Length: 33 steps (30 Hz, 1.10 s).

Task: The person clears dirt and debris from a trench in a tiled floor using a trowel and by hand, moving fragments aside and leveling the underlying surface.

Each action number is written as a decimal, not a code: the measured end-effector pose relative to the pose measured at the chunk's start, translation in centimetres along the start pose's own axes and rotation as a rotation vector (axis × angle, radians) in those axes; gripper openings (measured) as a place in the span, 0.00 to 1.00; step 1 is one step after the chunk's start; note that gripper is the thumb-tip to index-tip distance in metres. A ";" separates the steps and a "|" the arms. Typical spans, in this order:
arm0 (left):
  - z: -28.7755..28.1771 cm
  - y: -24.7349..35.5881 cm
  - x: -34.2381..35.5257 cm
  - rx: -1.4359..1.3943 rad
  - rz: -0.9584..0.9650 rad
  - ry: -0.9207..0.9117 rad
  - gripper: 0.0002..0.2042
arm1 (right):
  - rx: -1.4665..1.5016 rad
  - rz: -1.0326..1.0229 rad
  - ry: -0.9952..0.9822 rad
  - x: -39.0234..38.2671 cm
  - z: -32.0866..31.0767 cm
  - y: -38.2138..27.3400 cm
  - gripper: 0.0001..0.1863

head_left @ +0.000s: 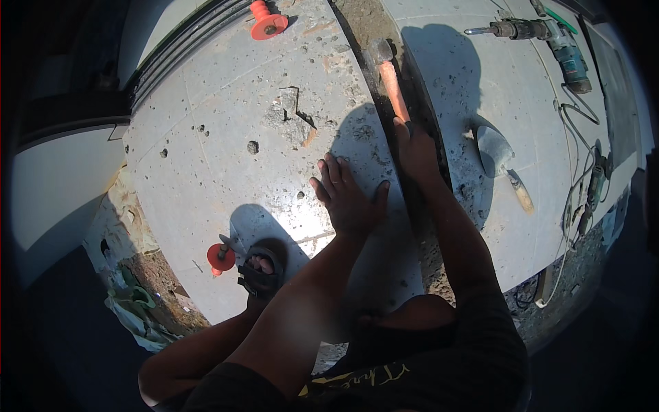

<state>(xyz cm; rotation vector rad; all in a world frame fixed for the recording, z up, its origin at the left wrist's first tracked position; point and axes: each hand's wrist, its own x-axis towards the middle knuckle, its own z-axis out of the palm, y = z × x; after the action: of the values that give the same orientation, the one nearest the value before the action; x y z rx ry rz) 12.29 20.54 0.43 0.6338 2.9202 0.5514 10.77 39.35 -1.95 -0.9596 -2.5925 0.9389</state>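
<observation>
My right hand is wrapped round the handle of a hammer. Its orange handle points away from me, and its grey head lies at the far part of a rough trench cut between the tiled slabs. To the left of the trench, my left hand rests flat on the dusty grey tiles, fingers spread and holding nothing. Beyond it lie broken mortar pieces and scattered crumbs. A trowel with a wooden handle rests on the slab to the right of my right hand.
A chisel with a red-orange guard lies at the far edge; another red-guarded chisel is beside my sandalled foot. At far right sit a teal power drill, a loose cable and another corded tool. Rubble borders the left slab.
</observation>
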 end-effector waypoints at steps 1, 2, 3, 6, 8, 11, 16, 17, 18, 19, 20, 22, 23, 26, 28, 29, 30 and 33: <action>-0.1 -0.2 -0.5 0.015 -0.010 -0.013 0.52 | -0.013 0.144 -0.140 -0.4 -0.4 -0.9 0.28; 0.1 -0.1 -0.1 0.027 -0.018 -0.002 0.52 | -0.011 0.139 -0.139 -0.2 -1.3 -2.2 0.28; 0.2 0.0 0.2 0.029 -0.019 0.002 0.52 | 0.118 0.084 -0.060 -0.1 -2.6 -3.5 0.27; 0.0 -0.7 0.1 0.038 -0.034 0.001 0.52 | 0.400 0.002 0.083 1.7 -7.4 -9.0 0.26; 0.2 -0.4 0.0 0.020 -0.019 0.004 0.52 | 0.536 -0.026 0.167 2.3 -8.1 -9.6 0.26; 0.2 0.0 0.0 0.016 -0.023 -0.017 0.52 | 0.589 -0.134 0.250 1.7 -4.5 -5.6 0.26; 0.3 0.2 0.8 0.020 -0.013 0.008 0.52 | -0.022 0.129 -0.159 -1.3 0.6 -0.8 0.31; 0.1 0.1 0.3 0.023 -0.021 -0.002 0.52 | -0.020 0.131 -0.164 -1.1 -0.5 -1.5 0.31; -0.2 -0.2 -0.1 0.026 -0.023 -0.006 0.52 | 0.110 0.206 -0.153 -0.8 -2.0 -2.2 0.30; -0.2 0.0 0.0 0.034 -0.022 -0.004 0.52 | 0.234 0.268 -0.131 0.1 -3.9 -2.6 0.30; -0.1 0.0 0.1 0.047 -0.021 -0.010 0.51 | 0.232 0.266 -0.129 0.8 -5.5 -3.0 0.30; 0.2 -0.3 0.1 0.044 -0.018 0.009 0.52 | 0.604 0.292 -0.071 1.7 -7.9 -4.1 0.30; 0.1 -0.6 -0.1 0.039 -0.014 0.027 0.52 | 0.610 0.299 -0.082 1.9 -8.9 -5.9 0.30; 0.2 -0.2 0.1 0.017 -0.012 0.026 0.52 | 0.875 0.160 0.134 2.1 -9.3 -8.0 0.30; 0.1 0.2 0.1 0.009 -0.014 0.005 0.51 | 0.592 -0.049 0.183 0.9 -4.6 -2.8 0.29; 0.0 0.9 0.3 -0.001 -0.007 -0.013 0.51 | 0.300 -0.073 0.201 -0.6 -1.2 0.9 0.29; -0.1 1.2 0.5 -0.013 0.004 0.000 0.51 | 0.016 -0.105 0.218 -0.9 1.1 3.3 0.30; -0.2 0.0 0.4 0.012 -0.016 0.025 0.51 | 0.136 0.241 -0.221 -0.8 -1.5 -2.7 0.30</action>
<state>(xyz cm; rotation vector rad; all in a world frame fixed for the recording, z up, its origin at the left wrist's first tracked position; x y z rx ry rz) 11.86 20.62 0.60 0.6096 2.9509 0.5440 10.68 38.00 0.91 -1.2111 -2.5835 1.3340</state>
